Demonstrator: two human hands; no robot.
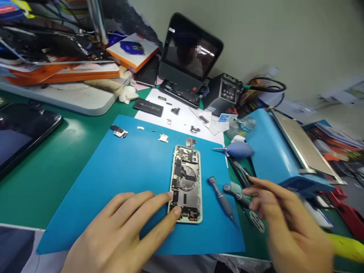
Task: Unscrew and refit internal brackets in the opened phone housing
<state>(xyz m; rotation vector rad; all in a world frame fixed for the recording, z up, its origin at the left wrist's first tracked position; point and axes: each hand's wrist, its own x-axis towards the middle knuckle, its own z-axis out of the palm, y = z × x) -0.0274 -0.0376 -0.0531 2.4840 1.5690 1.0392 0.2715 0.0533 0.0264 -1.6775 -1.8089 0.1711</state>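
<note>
An opened smartphone, its inner boards and a round coil showing, lies on the blue mat. My left hand is spread at its lower left, index fingertip on the edge and thumb over the bottom corner. To the right, my slightly blurred right hand has its fingers curled together at the end of slim tweezers, beside other dark tools. Between the phone and that hand are one grey screwdriver on the mat and another screwdriver at its edge.
Small phone parts line the mat's upper side. Behind them, a black battery and more parts lie around white paper. A blue air blower and a blue machine stand right; a dark-screened device stands behind.
</note>
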